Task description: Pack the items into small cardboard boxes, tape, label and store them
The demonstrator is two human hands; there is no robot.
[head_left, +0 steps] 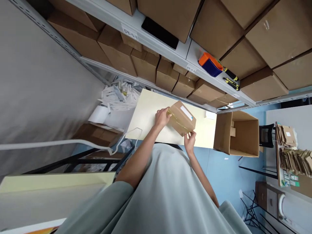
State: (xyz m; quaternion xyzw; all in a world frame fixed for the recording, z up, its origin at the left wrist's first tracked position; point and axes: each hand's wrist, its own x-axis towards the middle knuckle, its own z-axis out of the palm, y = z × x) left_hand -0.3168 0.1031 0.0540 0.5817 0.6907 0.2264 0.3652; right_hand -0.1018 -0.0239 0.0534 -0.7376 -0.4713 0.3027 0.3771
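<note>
Between my two hands is a small brown cardboard box (176, 121), tilted over the pale yellow table (146, 122). A white label (186, 112) shows on its upper face, and shiny tape runs along its side. My left hand (162, 117) grips the box's left end, thumb towards the tape. At the near right corner, my right hand (189, 141) holds the box with its fingertips. Whether the underside touches the table is hidden.
Shelves with brown boxes (168, 74) rise beyond the table. An orange and blue holder (210, 64) and yellow-black cutters (231, 83) lie on a shelf. A large open carton (245, 133) stands right of the table. Crumpled white paper (122, 96) is piled at left, near a white cable (97, 147).
</note>
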